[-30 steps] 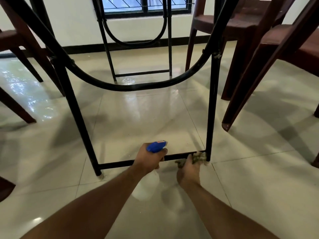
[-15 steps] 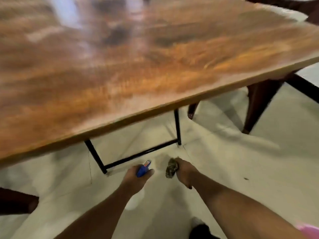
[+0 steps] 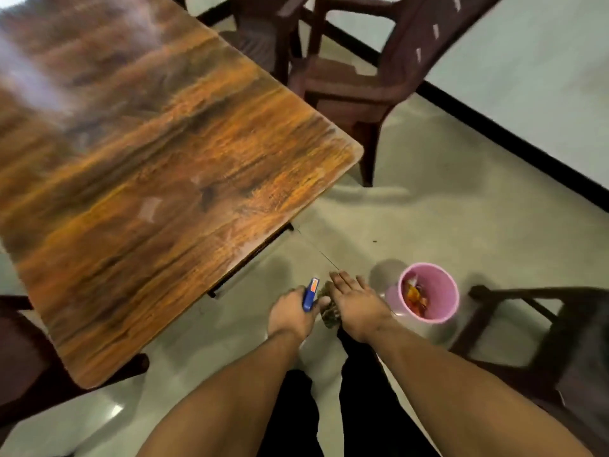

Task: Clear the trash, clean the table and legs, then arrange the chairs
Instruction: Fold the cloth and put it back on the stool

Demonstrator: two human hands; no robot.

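The left grip (image 3: 290,313) is curled round a spray bottle (image 3: 309,293), of which only the blue head shows, the body being hidden below the hand. The right grip (image 3: 357,305) lies with straight fingers over a dark cloth (image 3: 329,316) that peeks out between the two hands, and whether a hidden thumb pinches it cannot be told. Both hang over the floor off the corner of the motion-blurred tabletop (image 3: 148,176), near a pink bin (image 3: 428,266) holding indistinct orange trash.

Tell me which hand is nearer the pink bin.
Right. The right hand is left of the pink bin; the left hand, gripping the spray bottle, is farther left.
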